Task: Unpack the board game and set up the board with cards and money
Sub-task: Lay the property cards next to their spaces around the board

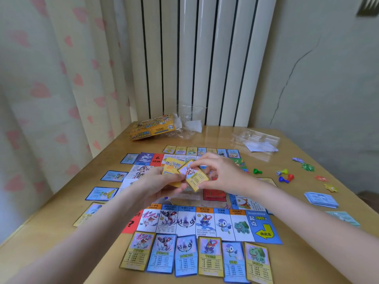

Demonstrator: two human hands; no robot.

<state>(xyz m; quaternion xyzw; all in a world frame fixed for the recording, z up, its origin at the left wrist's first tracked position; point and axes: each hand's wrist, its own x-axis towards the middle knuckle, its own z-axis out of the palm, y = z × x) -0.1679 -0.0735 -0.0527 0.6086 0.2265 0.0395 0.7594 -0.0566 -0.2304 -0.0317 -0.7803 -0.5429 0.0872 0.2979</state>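
Fingers of the right hand [220,173] pinch the top corner of a yellow-bordered card [193,175], while the left hand [159,186] curls round a small stack of yellow cards [171,171] and steadies that same card at its lower edge with the thumb. Both hands hover over the middle of the game board [207,220], which lies flat on the wooden table [61,238]. Along the board's near edge six cards [196,257] lie face up in a row, each just below a matching square, alternating yellow and blue borders. More blue-bordered cards [113,176] sit in a column beside the board's left edge, and another row of cards [202,151] lines its far edge. A red card pile [215,195] rests on the board's centre, partly hidden by the right wrist. To the right, well apart from the board, a stack of blue paper money [321,199] lies near the table edge, with a second pale green stack [342,218] just nearer. Coloured pawns [285,175] and a small die [278,173] are scattered between the board and the money. The yellow game box [152,127] lies tilted at the far left corner, with crumpled clear wrapping [189,124] beside it and a clear plastic tray [255,139] to the right.
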